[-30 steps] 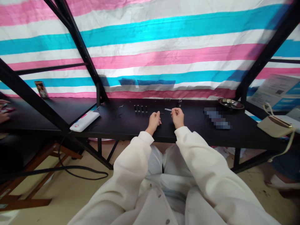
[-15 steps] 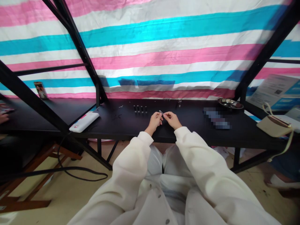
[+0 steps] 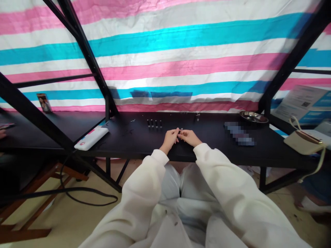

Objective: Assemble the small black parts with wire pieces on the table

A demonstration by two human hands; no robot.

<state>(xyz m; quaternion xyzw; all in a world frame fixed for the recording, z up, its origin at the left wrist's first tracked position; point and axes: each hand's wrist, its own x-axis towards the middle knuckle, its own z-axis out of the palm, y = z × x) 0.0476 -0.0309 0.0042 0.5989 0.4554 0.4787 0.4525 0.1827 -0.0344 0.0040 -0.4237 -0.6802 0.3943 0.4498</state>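
My left hand (image 3: 170, 138) and my right hand (image 3: 190, 137) meet over the front of the black table (image 3: 124, 143), fingertips pinched together. Between them is a small dark stick with a pale tip (image 3: 181, 129); the fingers cover most of it. It is too small to name its kind. Both hands appear closed on it. Just beyond my left hand, several small black cylinders with light grey ends (image 3: 156, 124) stand upright in a row. Farther back lie several tiny metallic pieces (image 3: 183, 112) and a small pale piece (image 3: 198, 117).
A white box-like device (image 3: 91, 138) lies at left, near the slanted black frame post (image 3: 95, 69). To the right are a blurred-out object (image 3: 239, 133), a shiny metal dish (image 3: 253, 117) and a beige purse (image 3: 303, 141). A striped sheet (image 3: 181, 44) hangs behind. Another person's hand (image 3: 3, 134) shows far left.
The view has tilted slightly, so the table sits lower in the picture. My hands have drawn closer together, with the stick now more covered by my fingers.
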